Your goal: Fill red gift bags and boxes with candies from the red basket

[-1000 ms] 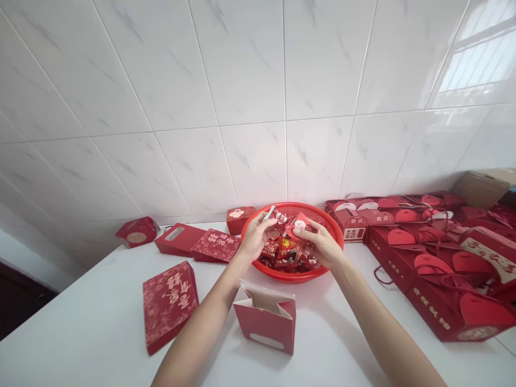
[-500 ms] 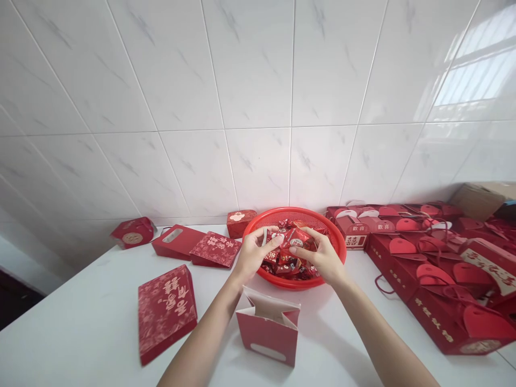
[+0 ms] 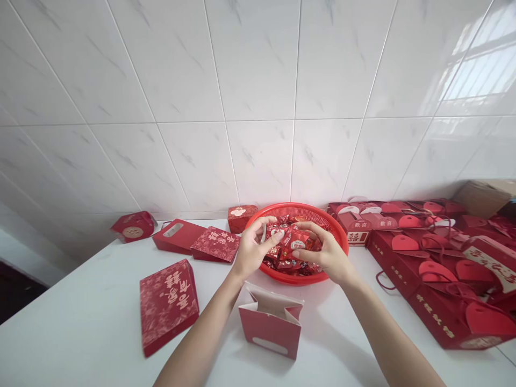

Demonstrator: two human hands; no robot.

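Over a red plastic basket (image 3: 337, 228) of wrapped candies, both my hands are closed in a pinch. Between my left thumb and fingers is a small red candy packet (image 3: 277, 233), held by my left hand (image 3: 253, 248). Another shiny red candy packet (image 3: 298, 243) with a pale round mark is gripped by my right hand (image 3: 327, 252). The two packets are close together; I cannot tell whether they touch. Loose candies (image 3: 292, 265) lie below them in the basket. In front of the basket an open red paper box (image 3: 271, 329) stands upright, its mouth facing up.
On the left of the white table (image 3: 97, 301) lie a patterned red box (image 3: 169, 306), a flat red bag with a handle slot (image 3: 179, 236) and a small hexagonal box (image 3: 134, 226). Several red gift boxes (image 3: 427, 290) crowd the right side. A tiled wall (image 3: 258, 161) rises behind.
The view has shifted slightly. Both hands stay over the basket with the candy packets in their fingers, and the right hand's packet has turned a little.
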